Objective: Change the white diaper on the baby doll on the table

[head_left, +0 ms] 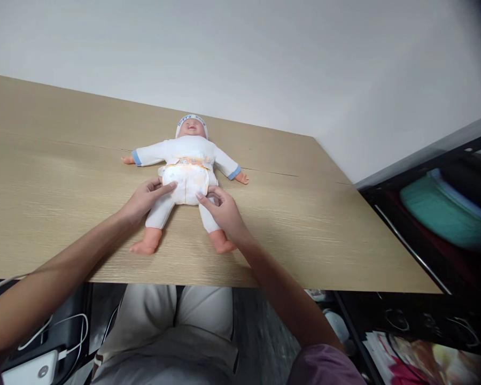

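Note:
A baby doll [190, 145] in a white suit with blue cuffs lies on its back, arms spread, head toward the wall. Around its hips is a white diaper [185, 184] with an orange patterned waistband. My left hand [148, 198] pinches the diaper's edge by the leg on the left, thumb on top and fingertips partly hidden. On the other side, my right hand [223, 209] grips the diaper's edge near the other leg between thumb and fingers. The doll's bare feet point toward me.
The doll rests on a wooden table [304, 230] against a pale wall [240, 64]. At the right stands a dark shelf holding a teal item [444, 208]. Below the table's front edge are a white power bank [34, 371] with a cable and my legs.

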### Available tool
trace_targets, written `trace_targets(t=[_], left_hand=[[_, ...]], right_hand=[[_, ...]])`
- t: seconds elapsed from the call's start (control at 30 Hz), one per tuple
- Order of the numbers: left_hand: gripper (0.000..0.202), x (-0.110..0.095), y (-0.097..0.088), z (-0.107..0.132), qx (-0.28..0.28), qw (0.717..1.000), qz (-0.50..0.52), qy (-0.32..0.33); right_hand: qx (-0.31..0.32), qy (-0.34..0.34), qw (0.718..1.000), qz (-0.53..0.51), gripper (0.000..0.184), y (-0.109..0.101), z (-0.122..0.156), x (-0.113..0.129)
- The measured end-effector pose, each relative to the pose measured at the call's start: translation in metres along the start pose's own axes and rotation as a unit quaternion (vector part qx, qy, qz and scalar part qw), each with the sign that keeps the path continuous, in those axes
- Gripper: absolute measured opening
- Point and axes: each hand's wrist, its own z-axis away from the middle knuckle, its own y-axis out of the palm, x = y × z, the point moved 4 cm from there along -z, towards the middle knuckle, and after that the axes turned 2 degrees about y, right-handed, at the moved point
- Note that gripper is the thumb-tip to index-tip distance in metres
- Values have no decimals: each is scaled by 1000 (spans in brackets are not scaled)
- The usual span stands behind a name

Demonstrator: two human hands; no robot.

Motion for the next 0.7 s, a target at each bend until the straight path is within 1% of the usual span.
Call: trace_targets(t=[0.07,0.13,0.23,0.3,0.43,0.53,0.63,0.7], left_hand=[[61,1,0,0,0,1000,-5,10],[61,1,0,-1,6,1000,-13,25],[60,0,0,-2,14,999,-22,48],[60,0,-2,-3,10,998,-33,59],[65,1,-7,-2,-1,996,-53,76],[66,3,-15,2,2,994,-67,88],[61,1,-27,8,-12,984,-127,122],[55,-2,-36,7,-37,969,-187,157]], right_hand=[[4,-5,1000,7,34,0,0,0],[-10,-17,999,46,32,-2,0,0],[-72,-53,990,109,30,-5,-1,-3],[-97,-64,986,119,31,-6,-3,-6],[-82,-66,988,111,32,-5,-5,-11],[-52,-80,989,117,35,-10,3,-9],[-27,-87,991,99,42,-21,13,-8],[-37,-71,993,84,44,-30,12,-10]])
